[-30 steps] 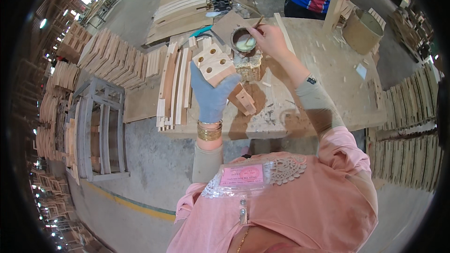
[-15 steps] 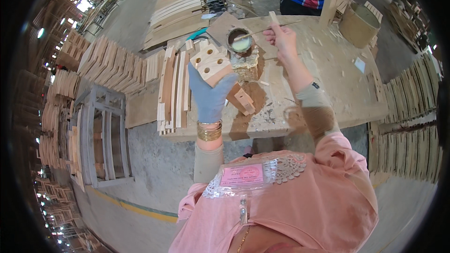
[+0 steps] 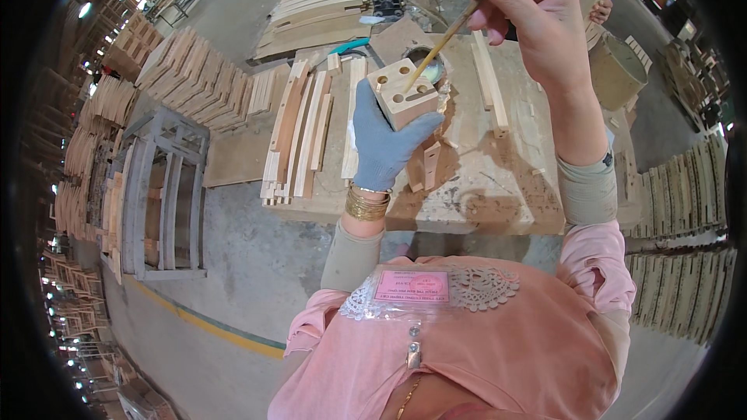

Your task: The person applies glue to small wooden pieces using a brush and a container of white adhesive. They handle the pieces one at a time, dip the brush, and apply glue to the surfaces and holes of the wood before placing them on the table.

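Observation:
My left hand (image 3: 387,142), in a grey glove, holds up a pale wooden block (image 3: 393,89) with several round holes in its upper face. My bare right hand (image 3: 533,15) is raised above the table and pinches a thin stick (image 3: 450,33). The stick slants down to the left, its lower tip at the block's holed face. Behind the block stands a round pot (image 3: 430,67) of pale liquid, partly hidden by block and stick. A smaller wooden piece (image 3: 425,166) lies on the table beside my left hand.
Wooden strips (image 3: 299,132) lie at the worktable's left, others (image 3: 490,85) right of the pot. A large bucket (image 3: 618,74) stands at the far right, near another person's hand (image 3: 601,10) gripping wood. Stacked wood (image 3: 191,82) and a grey frame (image 3: 167,194) are leftward.
My right hand has brought the stick from the pot to the block and now appears larger and higher. My left hand and block have shifted right. Wooden strips now lie right of the pot.

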Demonstrator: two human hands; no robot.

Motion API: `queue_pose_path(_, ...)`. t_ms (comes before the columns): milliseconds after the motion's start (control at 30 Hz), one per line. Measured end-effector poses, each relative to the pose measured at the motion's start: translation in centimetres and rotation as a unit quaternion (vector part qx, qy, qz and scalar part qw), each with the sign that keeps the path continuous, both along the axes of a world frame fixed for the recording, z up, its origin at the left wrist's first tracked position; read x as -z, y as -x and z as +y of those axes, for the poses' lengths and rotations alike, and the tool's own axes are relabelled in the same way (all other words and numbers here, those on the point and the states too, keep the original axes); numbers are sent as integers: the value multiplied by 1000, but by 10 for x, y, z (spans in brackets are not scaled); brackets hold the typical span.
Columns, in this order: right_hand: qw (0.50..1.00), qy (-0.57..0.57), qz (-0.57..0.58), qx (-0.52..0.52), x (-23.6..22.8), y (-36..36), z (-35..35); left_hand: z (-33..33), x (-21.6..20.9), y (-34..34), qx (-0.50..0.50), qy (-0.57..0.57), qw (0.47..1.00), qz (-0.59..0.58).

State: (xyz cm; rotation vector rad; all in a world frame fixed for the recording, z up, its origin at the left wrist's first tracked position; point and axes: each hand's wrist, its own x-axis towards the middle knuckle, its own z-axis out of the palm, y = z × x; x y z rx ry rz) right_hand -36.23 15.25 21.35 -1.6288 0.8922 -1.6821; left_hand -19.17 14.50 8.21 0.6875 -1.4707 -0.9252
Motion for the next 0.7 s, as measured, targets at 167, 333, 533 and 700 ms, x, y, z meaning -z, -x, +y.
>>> queue_pose_path(167, 997, -38, 64, -24, -11, -14, 8, 2, -4, 2, 24, -17, 999, 16)
queue_pose_path(333, 984, -22, 177, -16, -19, -26, 12, 2, -4, 2, 23, -15, 1000, 8)
queue_pose_path(533, 953, 97, 286, 10, -20, -27, 6, 3, -5, 2, 16, -13, 1000, 0)
queue_pose_path(700, 938, 162, 308, 8, -27, -30, 9, 1, -2, 1, 5, 7, 1000, -8)
